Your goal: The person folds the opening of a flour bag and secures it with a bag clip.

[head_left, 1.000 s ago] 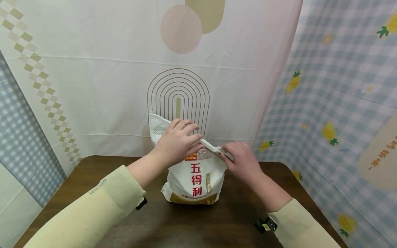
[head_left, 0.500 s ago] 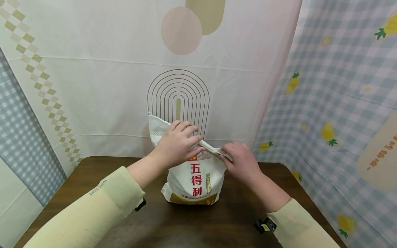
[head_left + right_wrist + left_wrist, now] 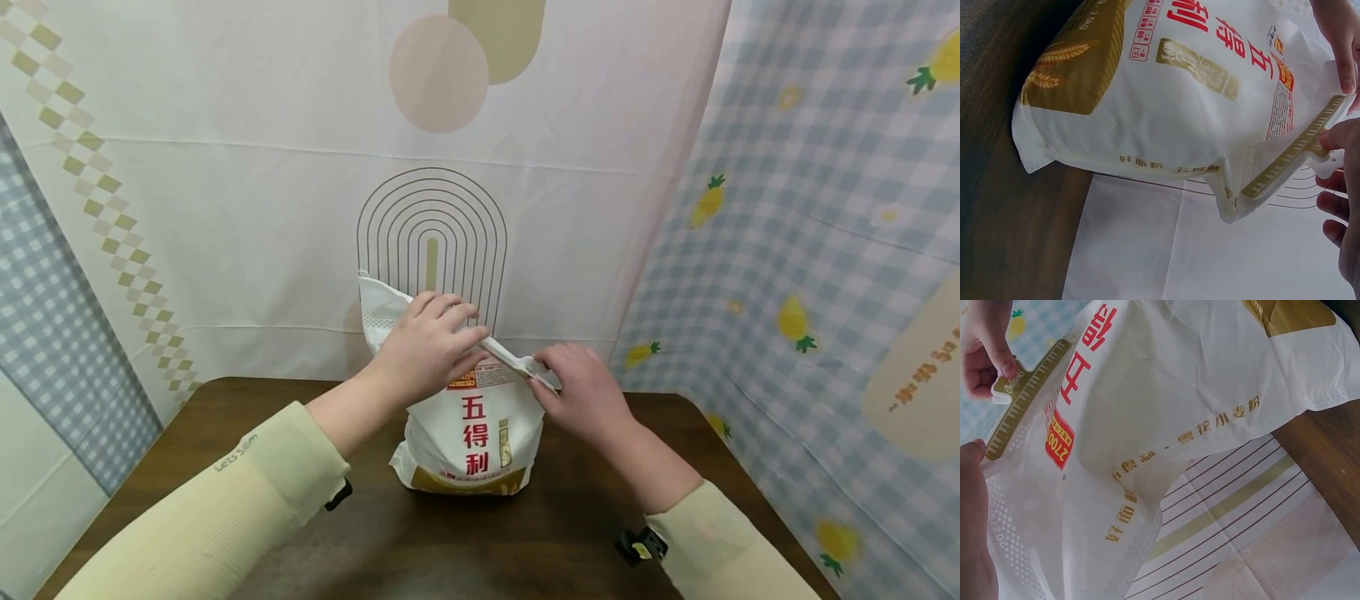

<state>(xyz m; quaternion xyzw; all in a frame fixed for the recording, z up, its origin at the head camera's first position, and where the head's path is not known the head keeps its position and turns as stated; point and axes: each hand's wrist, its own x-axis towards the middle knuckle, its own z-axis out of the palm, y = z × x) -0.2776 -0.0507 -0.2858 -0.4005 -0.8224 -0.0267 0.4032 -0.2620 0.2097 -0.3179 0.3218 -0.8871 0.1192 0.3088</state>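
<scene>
A white flour bag (image 3: pixel 465 425) with red characters and a gold base stands upright on the table, its top pulled up. Across the folded top lies a gold-and-white bag clip (image 3: pixel 1297 147), slanting down to the right in the head view. My right hand (image 3: pixel 588 392) pinches the clip's handle, thumb in front, as the right wrist view shows. My left hand (image 3: pixel 427 346) pinches the bag's top at the clip's left end. A loose corner of the bag rises left of this hand. In the head view the left hand hides part of the bag's top and the clip's end.
The dark wooden table (image 3: pixel 300 542) carries the bag near its back edge. Behind it hangs a white patterned cloth (image 3: pixel 262 233). On the right, a blue checked cloth (image 3: pixel 750 317) with pineapples hangs close to the table's side.
Bag, clip and both hands stay almost in place. Compared with half a second ago, the left thumb has shifted slightly, showing more of the bag's red label.
</scene>
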